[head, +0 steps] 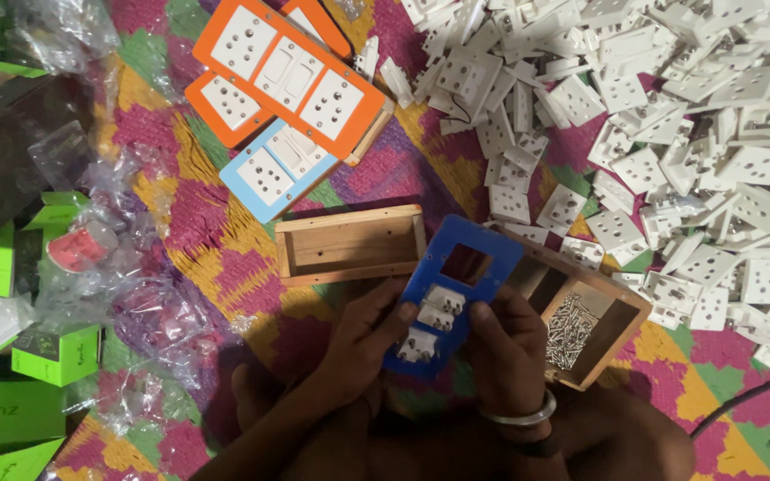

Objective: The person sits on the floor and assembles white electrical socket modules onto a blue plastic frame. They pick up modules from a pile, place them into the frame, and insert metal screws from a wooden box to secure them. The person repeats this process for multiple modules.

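Observation:
Both my hands hold a blue plastic switch plate [461, 267] seen from its back, with one square cut-out empty at the top. White switch modules [434, 316] sit in its lower openings. My left hand [363, 343] grips the plate's left edge, thumb near the white modules. My right hand [505, 343], with a metal bangle at the wrist, grips the right edge, thumb pressed on the plate beside the modules.
An empty wooden box [349, 245] lies just beyond the plate. Another wooden box [594, 321] to the right holds several screws. A big heap of white socket modules [670, 134] fills the upper right. Orange and light-blue assembled boards [282, 80] lie above; green cartons [37, 356] and plastic bags are left.

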